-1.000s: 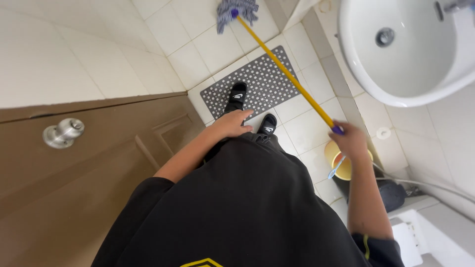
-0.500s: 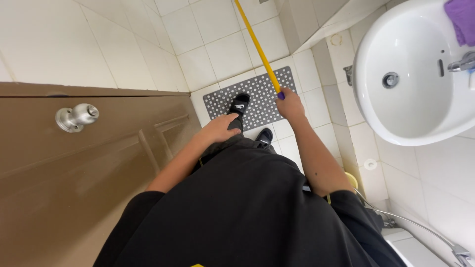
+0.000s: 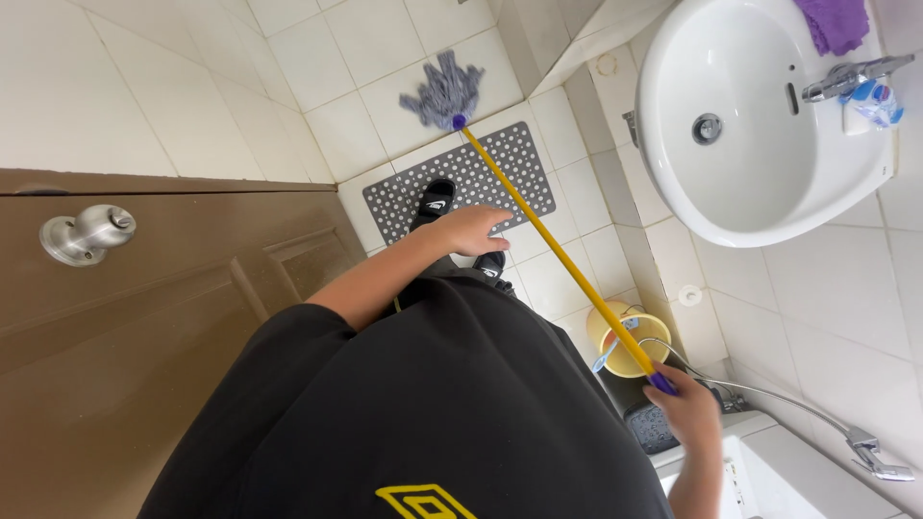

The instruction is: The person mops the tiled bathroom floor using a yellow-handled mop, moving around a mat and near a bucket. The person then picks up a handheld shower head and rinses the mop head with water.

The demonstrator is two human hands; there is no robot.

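Right hand (image 3: 694, 408) clasps yellow mop pole (image 3: 558, 255), left hand (image 3: 471, 229) open, empty; grey stringy mophead (image 3: 442, 91) far on tiles, perforated grey mat (image 3: 461, 183) could snag it.

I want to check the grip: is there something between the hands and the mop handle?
Nothing visible. The right hand already grips the purple end of the mop handle. The left hand is open beside the handle, not clearly touching it, with no object between them. The mop head rests on the floor tiles beyond the mat.
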